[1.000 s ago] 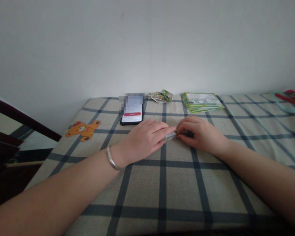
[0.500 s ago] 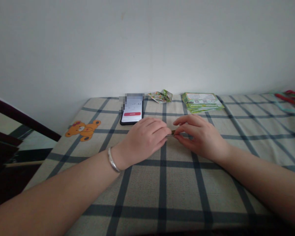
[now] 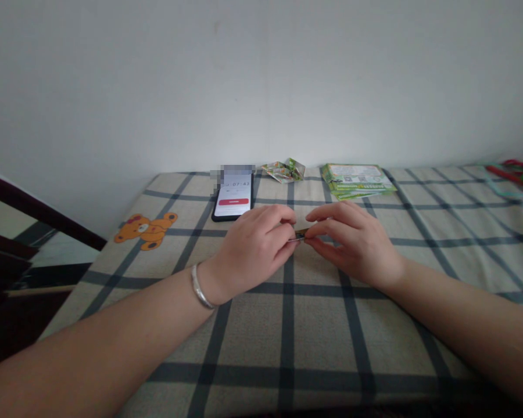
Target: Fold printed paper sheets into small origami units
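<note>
My left hand, with a silver bangle on its wrist, and my right hand meet fingertip to fingertip over the checked cloth. Both pinch a small folded piece of printed paper, held just above the cloth; most of it is hidden by my fingers. Behind my hands lie a phone with a lit screen, a couple of folded green paper shapes and a stack of green printed sheets.
A white wall rises right behind the cloth-covered surface. An orange bear print marks the cloth at the left. Red and green cords lie at the far right. To the left the surface drops off beside dark wooden furniture.
The folded paper lay pressed on the cloth under both hands; now both hands pinch it edge-on, lifted slightly, with the fingers drawn closer together.
</note>
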Motion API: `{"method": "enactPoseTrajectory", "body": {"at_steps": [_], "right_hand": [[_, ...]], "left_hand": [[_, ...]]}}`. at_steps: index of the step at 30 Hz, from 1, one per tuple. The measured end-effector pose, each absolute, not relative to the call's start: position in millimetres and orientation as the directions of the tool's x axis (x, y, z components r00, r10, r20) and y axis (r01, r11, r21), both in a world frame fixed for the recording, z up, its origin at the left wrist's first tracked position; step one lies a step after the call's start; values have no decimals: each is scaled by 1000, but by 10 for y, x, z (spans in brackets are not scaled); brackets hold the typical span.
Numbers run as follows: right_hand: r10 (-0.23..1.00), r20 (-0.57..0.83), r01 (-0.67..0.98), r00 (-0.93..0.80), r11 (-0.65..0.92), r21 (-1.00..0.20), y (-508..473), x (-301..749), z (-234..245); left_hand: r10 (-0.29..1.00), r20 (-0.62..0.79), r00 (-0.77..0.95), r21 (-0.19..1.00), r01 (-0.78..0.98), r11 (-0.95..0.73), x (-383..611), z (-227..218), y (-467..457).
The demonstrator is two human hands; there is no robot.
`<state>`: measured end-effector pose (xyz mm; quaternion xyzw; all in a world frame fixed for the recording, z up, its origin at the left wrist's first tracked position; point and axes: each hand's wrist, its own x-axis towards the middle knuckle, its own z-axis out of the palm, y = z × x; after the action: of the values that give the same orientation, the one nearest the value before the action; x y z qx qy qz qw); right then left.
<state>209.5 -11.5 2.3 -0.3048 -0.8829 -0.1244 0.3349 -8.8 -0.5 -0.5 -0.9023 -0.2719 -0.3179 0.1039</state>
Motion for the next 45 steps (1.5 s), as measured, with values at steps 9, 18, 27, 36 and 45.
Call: {"method": "enactPoseTrajectory", "body": {"at_steps": [9,18,27,36,45], "right_hand": [[434,725,598,-535,800,-37,-125,2134,26],[423,722,608,-548,794,-3,-97,2149,30],[427,714,571,-555,820,-47,-75,2135,48],[434,720,582,-542,812,-51,-68,2135,54],[443,716,615,-540,788,-24,-75,2102,45]], "left_hand": [[552,646,527,298,492,-818,-16,30,-62],[589,647,484,392,451,-802,-17,-17,-27],[600,653,462,412,449,-793,0,-8,-29],[574,657,489,372,453,-811,-6,-18,-28],[501,671,546,227,492,-841,-15,-7,-33]]}}
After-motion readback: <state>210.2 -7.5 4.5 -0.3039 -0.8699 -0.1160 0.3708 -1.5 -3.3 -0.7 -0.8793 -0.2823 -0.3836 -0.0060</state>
